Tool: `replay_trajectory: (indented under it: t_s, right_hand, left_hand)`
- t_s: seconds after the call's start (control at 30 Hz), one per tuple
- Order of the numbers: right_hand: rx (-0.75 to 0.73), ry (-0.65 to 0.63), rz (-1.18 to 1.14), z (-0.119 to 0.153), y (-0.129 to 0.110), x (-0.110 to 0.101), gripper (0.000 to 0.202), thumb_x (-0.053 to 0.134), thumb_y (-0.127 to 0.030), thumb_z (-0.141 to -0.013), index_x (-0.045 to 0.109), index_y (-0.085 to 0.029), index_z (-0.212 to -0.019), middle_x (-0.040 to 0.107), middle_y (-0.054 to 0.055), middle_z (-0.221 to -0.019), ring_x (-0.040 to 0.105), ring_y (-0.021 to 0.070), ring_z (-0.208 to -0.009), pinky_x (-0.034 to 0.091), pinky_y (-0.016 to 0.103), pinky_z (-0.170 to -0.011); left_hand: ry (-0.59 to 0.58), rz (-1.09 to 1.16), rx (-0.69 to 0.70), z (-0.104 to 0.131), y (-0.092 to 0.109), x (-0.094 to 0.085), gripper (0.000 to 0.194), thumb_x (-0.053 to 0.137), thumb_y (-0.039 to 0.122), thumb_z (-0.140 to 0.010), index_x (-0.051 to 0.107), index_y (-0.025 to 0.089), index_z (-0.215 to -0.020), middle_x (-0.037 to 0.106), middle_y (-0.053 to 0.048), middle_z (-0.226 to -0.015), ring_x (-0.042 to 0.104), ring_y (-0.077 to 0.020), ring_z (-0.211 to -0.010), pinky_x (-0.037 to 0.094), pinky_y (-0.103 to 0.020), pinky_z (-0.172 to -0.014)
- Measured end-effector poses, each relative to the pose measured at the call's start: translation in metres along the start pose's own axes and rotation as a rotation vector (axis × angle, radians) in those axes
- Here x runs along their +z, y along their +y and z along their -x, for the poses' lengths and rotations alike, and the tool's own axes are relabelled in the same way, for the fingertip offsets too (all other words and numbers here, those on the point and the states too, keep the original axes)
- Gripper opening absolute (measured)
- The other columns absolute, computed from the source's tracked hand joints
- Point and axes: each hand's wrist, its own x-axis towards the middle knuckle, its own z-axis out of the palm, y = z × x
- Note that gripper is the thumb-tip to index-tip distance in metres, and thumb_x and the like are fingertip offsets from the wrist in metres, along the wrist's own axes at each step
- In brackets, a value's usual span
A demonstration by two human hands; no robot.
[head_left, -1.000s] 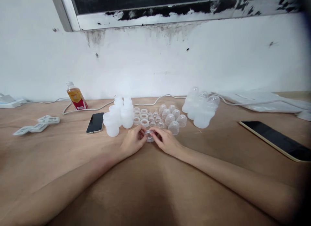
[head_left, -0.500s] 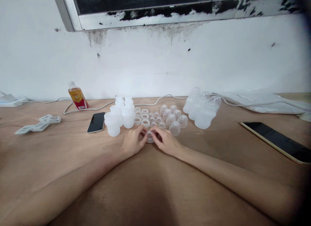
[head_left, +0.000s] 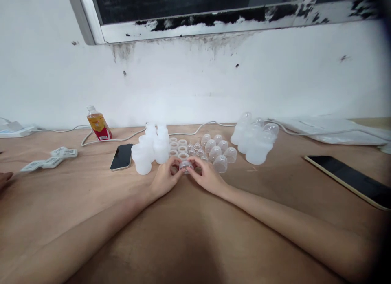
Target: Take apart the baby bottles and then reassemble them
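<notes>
Between my left hand (head_left: 167, 175) and my right hand (head_left: 205, 175) is a translucent bottle collar ring (head_left: 185, 166), pinched from both sides by thumbs and fingers just above the table. Whether a nipple sits inside the ring cannot be made out. Just beyond my fingers stand rows of similar collar rings (head_left: 182, 148), partly hidden by my hands. To their right are several small clear nipples (head_left: 197, 146) and then clear dome caps (head_left: 220, 164). Frosted white bottles (head_left: 143, 164) without caps stand in a group left of the rings.
Capped frosted bottles (head_left: 259, 153) stand at the back right. A black phone (head_left: 121, 157) lies left, and a larger dark device (head_left: 351, 180) right. A drink bottle (head_left: 99, 124), white cable (head_left: 195, 133), plastic bag (head_left: 324, 131) and small white packs (head_left: 51, 161) lie around. Another person's fingers (head_left: 5, 179) show at left.
The piece in my hands has turned, its ring now facing up with the fingers lower on its sides. Another person's fingers have come in at the left edge. The view has tilted slightly.
</notes>
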Motion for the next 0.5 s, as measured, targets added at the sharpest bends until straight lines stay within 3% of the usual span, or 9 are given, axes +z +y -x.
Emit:
replay_trajectory:
  t_s: [0.2,0.5]
  right_hand:
    - [0.060,0.021,-0.047,0.0004,0.0016,0.0016,0.019,0.046,-0.021,-0.076,0.053,-0.020,-0.094,0.062,0.002,-0.085,0.056,0.0133,-0.079,0.043,0.027,-0.071]
    - [0.031,0.025,0.038,0.0005,0.0004,0.0031,0.018,0.047,-0.018,-0.076,0.054,-0.018,-0.093,0.063,0.004,-0.087,0.058,0.0147,-0.077,0.043,0.028,-0.069]
  left_hand:
    - [-0.008,0.013,-0.005,-0.0015,-0.0097,0.0010,0.015,0.052,0.024,-0.072,0.048,0.016,-0.084,0.059,-0.001,-0.072,0.053,-0.0106,-0.063,0.041,-0.021,-0.055]
    - [-0.008,-0.037,0.002,-0.0010,-0.0090,0.0029,0.012,0.054,0.023,-0.070,0.046,0.016,-0.074,0.055,0.000,-0.068,0.052,-0.0109,-0.063,0.042,-0.022,-0.057]
